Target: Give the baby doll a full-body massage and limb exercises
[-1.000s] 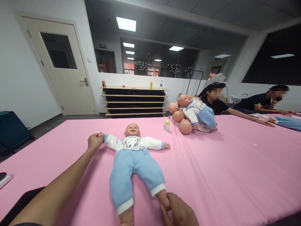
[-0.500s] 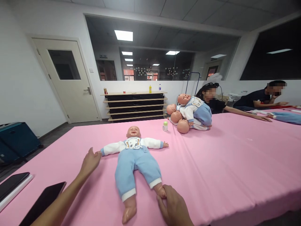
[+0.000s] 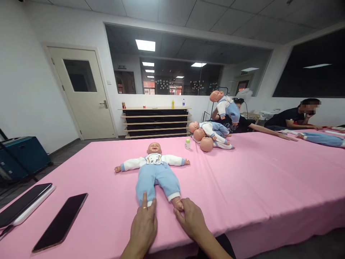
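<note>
Head view: a doll [image 3: 159,174] lies on its back on the pink cloth [image 3: 242,187], a little left of the frame's centre, head away from the viewer. The step in hand looks like arranging its legs. At lower centre, the right hand [image 3: 191,217] has thumb and fingers around the doll's foot [image 3: 178,205]. The left hand [image 3: 142,219] lies over the other lower leg, fingers extended; whether it grips the foot beneath, I cannot tell. Adjusting the legs further would seem to call for a light, even hold at both ankles, keeping the body flat. The doll is bald, arms spread wide, in white sleeves with blue cuffs, an elephant-face bib [image 3: 154,159] and light blue trousers [image 3: 159,176] with white hems.
</note>
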A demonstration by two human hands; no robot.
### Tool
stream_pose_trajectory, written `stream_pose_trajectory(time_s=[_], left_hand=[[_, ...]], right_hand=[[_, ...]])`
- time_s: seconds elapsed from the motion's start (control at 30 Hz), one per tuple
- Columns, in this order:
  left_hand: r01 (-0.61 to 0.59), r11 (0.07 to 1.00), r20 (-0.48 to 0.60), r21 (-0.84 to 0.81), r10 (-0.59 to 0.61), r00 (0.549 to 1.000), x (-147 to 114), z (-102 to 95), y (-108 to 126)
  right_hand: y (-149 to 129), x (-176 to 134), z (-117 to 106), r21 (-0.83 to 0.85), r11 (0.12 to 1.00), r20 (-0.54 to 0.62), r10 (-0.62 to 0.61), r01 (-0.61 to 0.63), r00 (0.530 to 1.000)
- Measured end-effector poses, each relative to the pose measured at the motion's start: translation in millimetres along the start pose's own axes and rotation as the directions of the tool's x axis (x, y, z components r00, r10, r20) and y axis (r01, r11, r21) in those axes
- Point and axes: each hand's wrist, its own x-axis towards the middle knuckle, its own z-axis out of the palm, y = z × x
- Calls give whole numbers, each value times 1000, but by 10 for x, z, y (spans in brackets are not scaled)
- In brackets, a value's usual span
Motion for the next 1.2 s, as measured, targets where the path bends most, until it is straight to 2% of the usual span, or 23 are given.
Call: stream_pose_trajectory(time_s=[0.13, 0.23, 0.4, 0.5, 0.57, 0.63, 0.7, 0.77, 0.87, 0.97, 1.03, 1.07, 1.1, 1.2], left_hand=[[-50, 978, 56, 202, 40, 998, -36, -247, -180], [-112, 953, 130, 280, 78, 988, -78, -398, -250], [-182, 950, 253, 254, 116, 960, -94, -423, -328], [-188, 965, 194, 182, 152, 969, -27, -524, -388], [-237, 968, 103, 76, 229, 968, 114, -702, -371], [-336, 939, 14, -76, 338, 941, 374, -925, -266], [-406, 886, -25, -225, 411, 911, 766, -1107, -65], [-492, 817, -17, -300, 511, 859, 1273, -1165, 206], [-517, 759, -19, -396, 557, 831, 2124, -952, 667], [-502, 756, 55, -420, 573, 818, 2863, -477, 1104], [-469, 781, 115, -411, 555, 824, 3201, -108, 1320], [-453, 791, 137, -411, 545, 827, 3318, 72, 1393], [-438, 797, 155, -415, 537, 829, 3405, 240, 1441], [-399, 809, 197, -433, 517, 833, 3523, 629, 1467]], right_hand=[[22, -16, 15, 36, 999, -4, 2, -1, 1000], [27, -25, 34, 57, 998, -49, -37, 40, 998], [7, -48, -16, 90, 993, -77, -74, 81, 994], [43, -25, -128, 206, 978, -31, -21, 27, 999], [109, 60, -211, 331, 939, -16, 105, -94, 994], [207, 230, -262, 443, 867, 2, 253, -228, 967], [331, 489, -241, 515, 784, 36, 383, -346, 923], [473, 815, -125, 559, 702, 52, 502, -442, 863], [705, 1337, 199, 620, 599, -24, 659, -506, 751], [944, 1758, 590, 664, 538, -141, 772, -519, 620], [1082, 1918, 819, 663, 510, -180, 820, -549, 544], [1135, 1958, 912, 654, 507, -184, 827, -561, 531], [1175, 1977, 985, 644, 517, -182, 819, -564, 544], [1221, 1962, 1086, 615, 586, -144, 741, -528, 656]])
